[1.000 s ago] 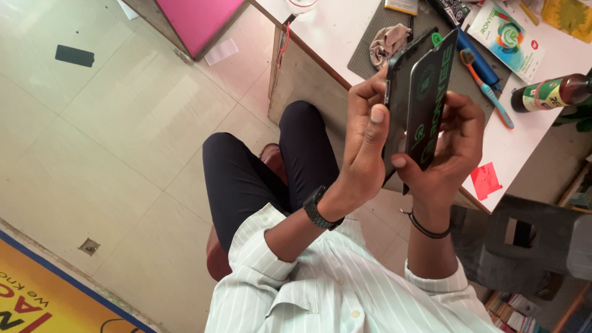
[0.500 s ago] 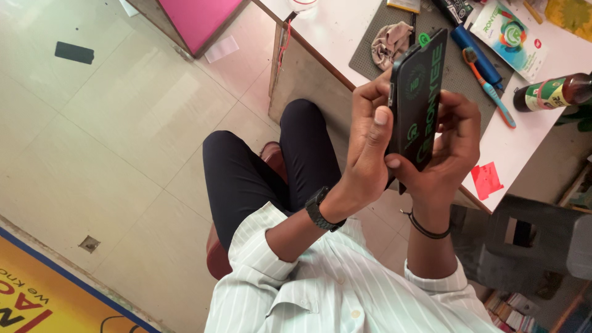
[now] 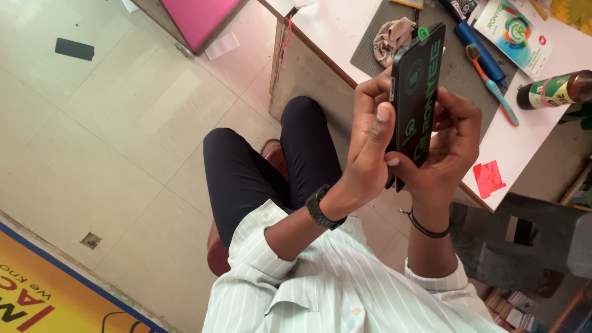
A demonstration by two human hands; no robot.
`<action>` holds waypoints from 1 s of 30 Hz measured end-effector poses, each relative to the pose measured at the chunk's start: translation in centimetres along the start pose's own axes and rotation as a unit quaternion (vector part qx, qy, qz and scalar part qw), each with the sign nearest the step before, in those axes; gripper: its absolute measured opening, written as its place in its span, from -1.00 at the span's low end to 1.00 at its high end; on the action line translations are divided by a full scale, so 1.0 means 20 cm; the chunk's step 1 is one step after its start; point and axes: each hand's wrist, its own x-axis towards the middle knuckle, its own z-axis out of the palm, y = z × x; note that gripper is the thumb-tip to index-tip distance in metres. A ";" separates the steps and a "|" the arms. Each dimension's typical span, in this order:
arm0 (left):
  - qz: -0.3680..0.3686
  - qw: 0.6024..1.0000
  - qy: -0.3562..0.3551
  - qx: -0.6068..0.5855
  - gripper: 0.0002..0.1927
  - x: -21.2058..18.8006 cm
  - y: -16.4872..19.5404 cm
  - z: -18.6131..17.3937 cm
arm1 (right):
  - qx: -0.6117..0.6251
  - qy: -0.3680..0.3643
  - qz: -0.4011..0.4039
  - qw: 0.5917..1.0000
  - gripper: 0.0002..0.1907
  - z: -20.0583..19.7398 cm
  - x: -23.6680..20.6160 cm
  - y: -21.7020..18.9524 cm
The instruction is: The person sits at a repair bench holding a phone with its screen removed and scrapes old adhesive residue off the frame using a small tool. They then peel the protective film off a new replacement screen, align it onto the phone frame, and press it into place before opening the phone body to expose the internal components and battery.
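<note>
I hold a black phone (image 3: 418,92) with a green-printed film on its face, upright over my lap and in front of the table edge. My left hand (image 3: 369,145), with a black watch on its wrist, grips the phone's left edge and rests its thumb on the face. My right hand (image 3: 455,139), with a thin black band on its wrist, cups the phone from behind and from the right, its fingers curled around the edge.
A white table (image 3: 345,24) carries a grey mat (image 3: 453,71), a crumpled cloth (image 3: 393,38), a blue toothbrush (image 3: 491,85), a brown bottle (image 3: 555,90) and a red paper scrap (image 3: 490,177). A grey stool (image 3: 524,240) stands at the right. A pink board (image 3: 200,18) leans over the tiled floor.
The phone has tipped slightly and its film now sits closer against the face. My left thumb has moved onto the front. Both hands stay in about the same place.
</note>
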 end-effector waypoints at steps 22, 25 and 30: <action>-0.024 0.999 0.004 -0.036 -0.47 0.00 0.06 0.01 | -0.058 0.004 -0.021 0.998 0.13 0.05 0.01 0.05; -0.025 0.999 0.002 -0.024 -0.45 0.00 0.08 0.01 | -0.106 0.010 -0.031 0.994 0.12 0.07 0.01 0.04; -0.016 1.000 -0.007 -0.010 -0.50 0.01 0.11 0.01 | -0.213 0.018 -0.047 0.976 0.00 0.11 0.01 -0.05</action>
